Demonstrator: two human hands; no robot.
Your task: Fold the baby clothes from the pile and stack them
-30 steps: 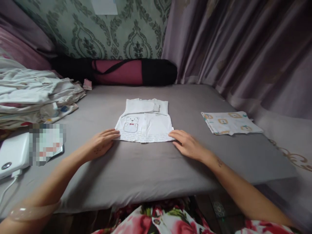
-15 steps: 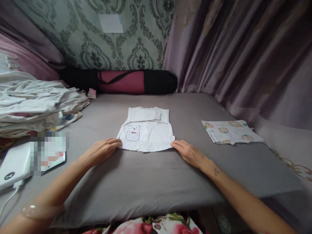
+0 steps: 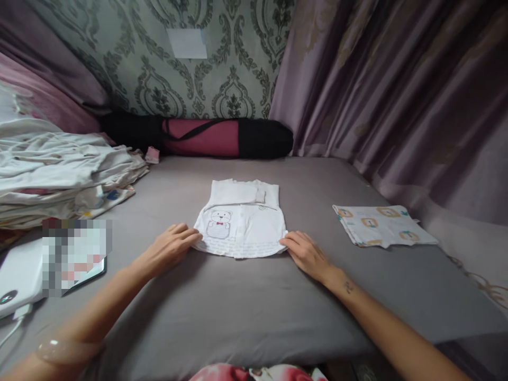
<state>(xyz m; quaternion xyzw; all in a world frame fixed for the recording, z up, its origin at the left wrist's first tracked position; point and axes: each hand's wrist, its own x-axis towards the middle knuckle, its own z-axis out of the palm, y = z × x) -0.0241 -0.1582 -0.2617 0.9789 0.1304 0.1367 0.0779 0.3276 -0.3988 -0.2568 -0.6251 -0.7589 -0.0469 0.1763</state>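
Note:
A small white baby shirt (image 3: 257, 227) with a printed bear and red bow lies flat on the grey sheet (image 3: 254, 301), its sleeves folded inward across the upper part. At the lower left corner of the shirt, my left hand (image 3: 174, 246) pinches the hem between thumb and fingers. My right hand (image 3: 307, 254) grips the opposite lower corner the same way. The hem between the two hands bows slightly toward me.
Off to the right lies a folded white cloth (image 3: 381, 225) with lion prints. A heap of pale clothes (image 3: 67, 164) is at left, with a white power bank (image 3: 21, 275) and a phone (image 3: 89, 275) before it. A black and maroon bag (image 3: 202, 137) lies along the wall.
Both hands keep their hold on the hem corners, which have curled in a little. The whole view has shifted slightly, so things sit a bit lower in the picture.

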